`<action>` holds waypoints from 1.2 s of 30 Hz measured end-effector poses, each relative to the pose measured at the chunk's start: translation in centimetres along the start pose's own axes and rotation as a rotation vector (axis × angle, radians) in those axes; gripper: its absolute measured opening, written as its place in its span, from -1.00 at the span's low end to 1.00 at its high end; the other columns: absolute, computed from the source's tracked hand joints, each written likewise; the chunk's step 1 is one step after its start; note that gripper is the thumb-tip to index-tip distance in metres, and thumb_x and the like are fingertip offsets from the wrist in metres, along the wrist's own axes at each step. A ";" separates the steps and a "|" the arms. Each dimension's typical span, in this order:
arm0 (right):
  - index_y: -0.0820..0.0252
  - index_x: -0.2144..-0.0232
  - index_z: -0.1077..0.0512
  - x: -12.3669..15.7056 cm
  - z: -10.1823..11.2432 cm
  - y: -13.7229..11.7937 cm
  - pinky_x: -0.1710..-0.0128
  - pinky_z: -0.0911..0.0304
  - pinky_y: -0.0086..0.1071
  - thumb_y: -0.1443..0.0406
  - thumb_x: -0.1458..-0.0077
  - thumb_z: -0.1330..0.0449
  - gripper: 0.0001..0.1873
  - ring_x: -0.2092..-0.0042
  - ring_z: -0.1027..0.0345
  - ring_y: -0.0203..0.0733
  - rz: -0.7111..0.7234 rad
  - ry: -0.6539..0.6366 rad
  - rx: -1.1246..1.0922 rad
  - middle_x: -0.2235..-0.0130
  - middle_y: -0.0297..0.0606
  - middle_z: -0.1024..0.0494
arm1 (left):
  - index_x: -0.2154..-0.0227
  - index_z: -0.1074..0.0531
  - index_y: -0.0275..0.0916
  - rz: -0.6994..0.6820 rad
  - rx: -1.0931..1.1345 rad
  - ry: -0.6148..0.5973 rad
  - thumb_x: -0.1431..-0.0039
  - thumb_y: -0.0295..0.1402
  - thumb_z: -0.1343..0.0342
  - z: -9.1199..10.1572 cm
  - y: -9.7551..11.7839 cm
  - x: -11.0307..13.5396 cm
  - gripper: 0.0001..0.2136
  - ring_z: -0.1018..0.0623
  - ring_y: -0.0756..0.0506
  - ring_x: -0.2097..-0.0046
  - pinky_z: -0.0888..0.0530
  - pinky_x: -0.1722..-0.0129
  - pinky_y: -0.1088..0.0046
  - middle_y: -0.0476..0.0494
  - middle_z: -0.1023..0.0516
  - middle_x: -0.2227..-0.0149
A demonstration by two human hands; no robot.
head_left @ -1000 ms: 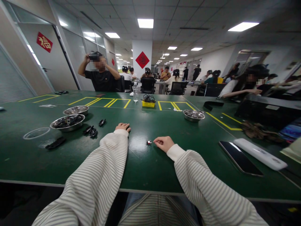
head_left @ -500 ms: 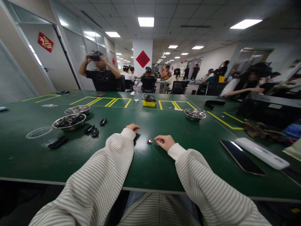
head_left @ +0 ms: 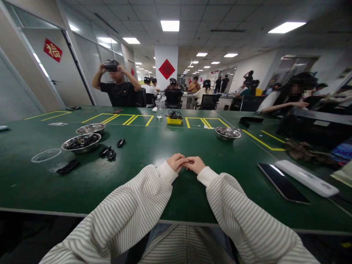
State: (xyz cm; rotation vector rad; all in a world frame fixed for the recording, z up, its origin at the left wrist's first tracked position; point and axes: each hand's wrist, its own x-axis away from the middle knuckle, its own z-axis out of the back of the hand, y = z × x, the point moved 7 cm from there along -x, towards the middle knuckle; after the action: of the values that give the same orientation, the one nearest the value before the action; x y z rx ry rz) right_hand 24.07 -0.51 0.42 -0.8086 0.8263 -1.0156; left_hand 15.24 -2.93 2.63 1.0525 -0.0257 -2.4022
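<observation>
My left hand (head_left: 176,162) and my right hand (head_left: 194,164) meet over the green table (head_left: 189,205), their fingertips touching. Both have bent fingers drawn together. Whatever lies between the fingertips, if anything, is hidden. The small metal piece with red on it that was seen earlier does not show now; my left hand covers that spot. To the left lie several black plastic pieces (head_left: 110,154), and a steel bowl (head_left: 81,149) of dark small parts stands beyond them.
Another steel bowl (head_left: 90,128) stands behind, and a third (head_left: 227,134) at right. Near the left edge are a clear plastic cup (head_left: 56,157) and a black piece (head_left: 68,167). A phone (head_left: 283,183) and white power bank (head_left: 306,178) lie right. A bottle (head_left: 159,107) and yellow cable box (head_left: 174,120) stand ahead.
My left hand has moved right and toward me, meeting my right hand. The small red and metal piece has gone from sight behind it. My right hand has barely shifted.
</observation>
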 end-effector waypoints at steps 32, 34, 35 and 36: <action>0.24 0.51 -0.37 0.0 0.3 -0.5 0.50 -0.08 -0.54 0.43 0.28 -0.10 -0.85 0.55 -0.10 -0.44 0.221 0.036 0.560 0.53 -0.37 -0.34 | 0.36 -0.38 -0.23 0.197 -0.231 -0.464 0.03 -0.42 0.04 -2.0 -3.5 0.9 -0.84 -0.33 -0.02 0.29 -0.28 0.23 0.44 -0.10 -0.38 0.34; 0.24 0.49 -0.37 0.0 0.1 -0.7 0.49 -0.07 -0.54 0.42 0.26 -0.10 -0.85 0.55 -0.10 -0.44 0.232 0.029 0.572 0.53 -0.37 -0.34 | 0.39 -0.38 -0.23 0.180 -0.203 -0.472 0.03 -0.43 0.04 -2.2 -3.5 0.9 -0.86 -0.33 -0.01 0.29 -0.28 0.22 0.45 -0.09 -0.38 0.34; 0.23 0.49 -0.38 0.1 0.1 -0.7 0.49 -0.07 -0.54 0.41 0.25 -0.11 -0.86 0.55 -0.10 -0.44 0.237 0.026 0.579 0.53 -0.37 -0.34 | 0.40 -0.38 -0.23 0.177 -0.196 -0.473 0.04 -0.43 0.03 -2.3 -3.5 0.9 -0.87 -0.33 -0.01 0.29 -0.28 0.22 0.46 -0.09 -0.39 0.34; 0.23 0.49 -0.39 0.1 0.1 -0.7 0.49 -0.07 -0.54 0.40 0.24 -0.11 -0.86 0.55 -0.10 -0.44 0.241 0.022 0.585 0.53 -0.37 -0.33 | 0.41 -0.38 -0.23 0.177 -0.191 -0.473 0.04 -0.43 0.03 -2.3 -3.5 0.8 -0.87 -0.33 -0.01 0.29 -0.28 0.23 0.46 -0.08 -0.39 0.34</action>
State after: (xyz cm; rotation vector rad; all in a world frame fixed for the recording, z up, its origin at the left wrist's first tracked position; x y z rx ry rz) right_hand 23.87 -0.79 1.07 -0.1938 0.5801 -0.9788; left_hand 14.81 0.15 -0.32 0.3656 -0.0499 -2.3785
